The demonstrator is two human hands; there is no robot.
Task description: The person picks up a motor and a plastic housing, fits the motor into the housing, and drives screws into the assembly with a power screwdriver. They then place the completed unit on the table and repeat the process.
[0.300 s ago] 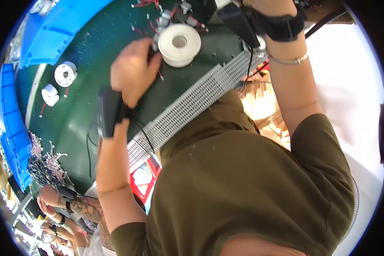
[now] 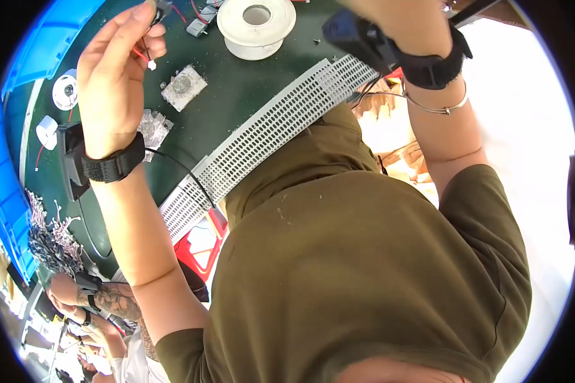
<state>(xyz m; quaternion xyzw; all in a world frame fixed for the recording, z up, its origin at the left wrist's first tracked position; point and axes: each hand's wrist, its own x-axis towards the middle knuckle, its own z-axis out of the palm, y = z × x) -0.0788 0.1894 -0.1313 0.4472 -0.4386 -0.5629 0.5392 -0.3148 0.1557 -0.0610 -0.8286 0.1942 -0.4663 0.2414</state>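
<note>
Raised over the green work surface point(image 2: 204, 134), my left hand point(image 2: 112, 83) pinches a small dark part point(image 2: 161, 11) between thumb and fingertips. A red and a black wire hang from that part, ending in a small white connector point(image 2: 151, 65). To the right of this hand stands a white spool point(image 2: 233, 29). Below it lie a pale square block point(image 2: 184, 89) with a grey round patch and a crumpled shiny piece point(image 2: 154, 129). My right hand point(image 2: 396, 22) is at the top edge, blurred; its fingers are cut off or hidden behind the wrist device point(image 2: 361, 41).
Small grey parts with red wires point(image 2: 201, 22) lie beside the spool. A perforated pale strip point(image 2: 262, 143) runs along the near edge. At left are white rolls point(image 2: 65, 91), blue bins point(image 2: 51, 38), a wire bundle point(image 2: 54, 242) and another person's tattooed arm point(image 2: 118, 303).
My left hand has risen and moved left from beside the spool, with the small wired part in its fingers. The pale block and shiny piece have come into sight. The whole view has shifted slightly.
</note>
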